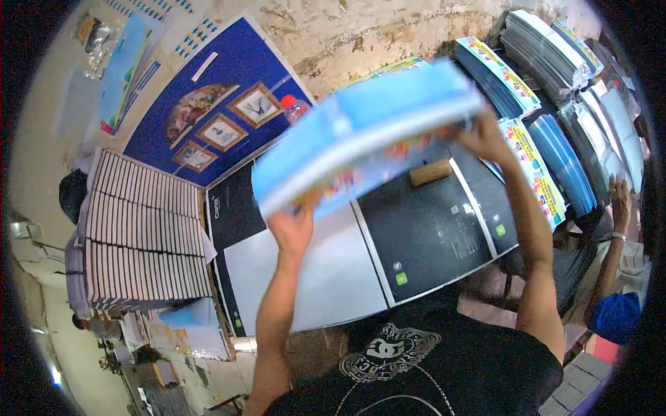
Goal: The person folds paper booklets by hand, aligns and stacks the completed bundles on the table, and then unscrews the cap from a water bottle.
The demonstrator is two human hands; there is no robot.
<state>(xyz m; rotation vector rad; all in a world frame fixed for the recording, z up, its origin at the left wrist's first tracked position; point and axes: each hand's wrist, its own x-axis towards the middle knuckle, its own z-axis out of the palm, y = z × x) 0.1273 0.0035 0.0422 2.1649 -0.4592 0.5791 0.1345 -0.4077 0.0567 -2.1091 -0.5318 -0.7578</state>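
Note:
Both my hands hold a thick stack of printed sheets (361, 114) up over the table, tilted and blurred by motion. Its upper face is light blue, and colourful print shows along its near side. At its lower left end my left hand (291, 229) is closed round the edge. My right hand (483, 139) grips the right end, its fingers partly hidden by the stack. Under the stack lies the black and white table covering (430, 236), with a plain white sheet (305, 274) on its left part. A brown block (430, 172) rests on the black area.
A tall pile of bound blocks (142, 232) stands at the left. Several stacks of printed sheets (562, 163) crowd the right side. A red-capped bottle (294, 108) stands by the blue board (215, 104). At far right, another person's hand (619, 197) touches a stack.

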